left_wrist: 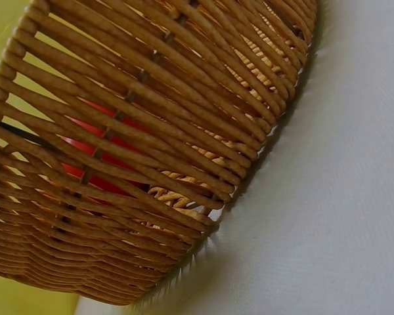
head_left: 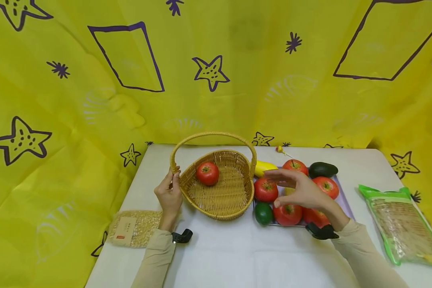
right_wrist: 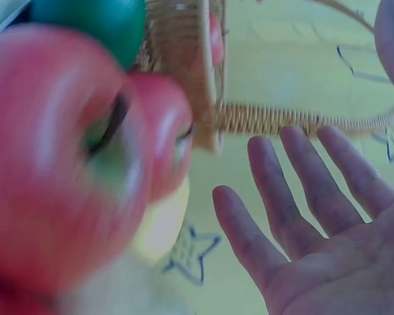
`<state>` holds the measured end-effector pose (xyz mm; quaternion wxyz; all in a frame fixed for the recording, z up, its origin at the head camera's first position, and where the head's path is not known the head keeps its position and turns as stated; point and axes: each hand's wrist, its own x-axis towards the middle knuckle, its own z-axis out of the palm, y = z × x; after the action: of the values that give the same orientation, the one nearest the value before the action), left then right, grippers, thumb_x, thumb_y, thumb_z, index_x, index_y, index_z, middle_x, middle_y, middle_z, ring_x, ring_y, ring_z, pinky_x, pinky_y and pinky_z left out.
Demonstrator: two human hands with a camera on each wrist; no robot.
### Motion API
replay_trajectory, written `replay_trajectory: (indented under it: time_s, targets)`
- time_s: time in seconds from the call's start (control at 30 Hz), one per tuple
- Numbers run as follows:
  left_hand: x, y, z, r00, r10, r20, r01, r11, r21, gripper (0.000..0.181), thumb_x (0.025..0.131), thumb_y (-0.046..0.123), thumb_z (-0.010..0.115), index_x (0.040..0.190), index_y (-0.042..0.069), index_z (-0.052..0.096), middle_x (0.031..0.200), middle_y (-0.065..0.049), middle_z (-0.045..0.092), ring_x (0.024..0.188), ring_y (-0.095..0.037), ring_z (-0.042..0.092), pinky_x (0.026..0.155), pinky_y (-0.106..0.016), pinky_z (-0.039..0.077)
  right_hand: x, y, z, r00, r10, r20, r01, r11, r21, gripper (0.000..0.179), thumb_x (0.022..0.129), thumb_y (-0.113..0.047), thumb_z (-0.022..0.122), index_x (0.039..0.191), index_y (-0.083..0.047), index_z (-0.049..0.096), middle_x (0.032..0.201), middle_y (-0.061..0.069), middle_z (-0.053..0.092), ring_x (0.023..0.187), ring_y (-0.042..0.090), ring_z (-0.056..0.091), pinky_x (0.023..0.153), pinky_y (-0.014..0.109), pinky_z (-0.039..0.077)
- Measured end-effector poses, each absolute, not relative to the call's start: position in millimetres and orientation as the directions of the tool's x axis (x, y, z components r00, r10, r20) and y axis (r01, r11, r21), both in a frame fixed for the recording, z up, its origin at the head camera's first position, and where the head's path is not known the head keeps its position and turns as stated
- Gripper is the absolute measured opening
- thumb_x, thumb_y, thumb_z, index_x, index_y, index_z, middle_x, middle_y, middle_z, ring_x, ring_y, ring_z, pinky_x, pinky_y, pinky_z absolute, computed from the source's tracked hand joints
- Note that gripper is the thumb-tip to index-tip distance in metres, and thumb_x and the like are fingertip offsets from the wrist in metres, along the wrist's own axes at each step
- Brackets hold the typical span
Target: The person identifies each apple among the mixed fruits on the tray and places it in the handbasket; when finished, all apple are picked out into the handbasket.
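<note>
The left grip (head_left: 169,195) pinches the handle (head_left: 210,133) of a wicker basket (head_left: 223,202) at the basket's 10 o'clock, while the right grip (head_left: 304,192), fingers and thumb apart and holding nothing, hovers over the red fruits (head_left: 289,216) on a lilac tray (head_left: 343,201) at the basket's 3 o'clock. A single red fruit (head_left: 207,174) lies inside the basket between 10 and 11 o'clock. On the white counter (head_left: 234,258), a bag of grains (head_left: 144,228) lies at the basket's 8 o'clock, and a green-edged packet (head_left: 405,224) between the tray's 3 and 4 o'clock.
</note>
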<state>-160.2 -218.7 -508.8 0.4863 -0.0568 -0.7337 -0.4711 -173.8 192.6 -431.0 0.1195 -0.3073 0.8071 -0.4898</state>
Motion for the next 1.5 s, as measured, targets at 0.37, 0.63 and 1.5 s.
replay_trajectory:
  time_s: [0.37, 0.63, 1.5]
  targets:
    - [-159.4, -218.1, -509.1, -0.535, -0.378, 0.756, 0.534, 0.543, 0.649, 0.022, 0.097, -0.009, 0.069, 0.118, -0.011, 0.076, 0.109, -0.024, 0.079, 0.095, -0.030, 0.079, 0.073, -0.005, 0.056, -150.7, 256.9, -440.1, -0.869, -0.466, 0.167, -0.377, 0.404, -0.833, 0.084, 0.075, 0.003, 0.093, 0.150, -0.008, 0.059, 0.148, -0.005, 0.065, 0.129, -0.005, 0.057, 0.105, 0.011, 0.048]
    - [-161.3, -219.0, -509.8, -0.529, -0.371, 0.763, 0.543, 0.543, 0.640, 0.026, 0.097, -0.009, 0.069, 0.122, -0.008, 0.076, 0.109, -0.024, 0.079, 0.096, -0.027, 0.079, 0.075, -0.007, 0.057, -135.7, 281.2, -451.5, -0.882, -0.405, 0.243, -0.403, 0.379, -0.833, 0.088, 0.071, 0.014, 0.090, 0.151, -0.002, 0.056, 0.148, -0.015, 0.063, 0.132, -0.011, 0.053, 0.104, 0.005, 0.044]
    - [-158.7, -218.8, -509.1, -0.534, -0.387, 0.752, 0.545, 0.522, 0.656, 0.025, 0.097, -0.011, 0.067, 0.122, -0.011, 0.075, 0.108, -0.026, 0.079, 0.099, -0.017, 0.078, 0.079, -0.009, 0.059, -92.3, 287.5, -494.8, -0.934, -0.185, 0.306, -0.357, 0.535, -0.766, 0.094, 0.059, 0.002, 0.101, 0.145, -0.006, 0.064, 0.137, -0.036, 0.059, 0.124, -0.018, 0.049, 0.098, -0.001, 0.036]
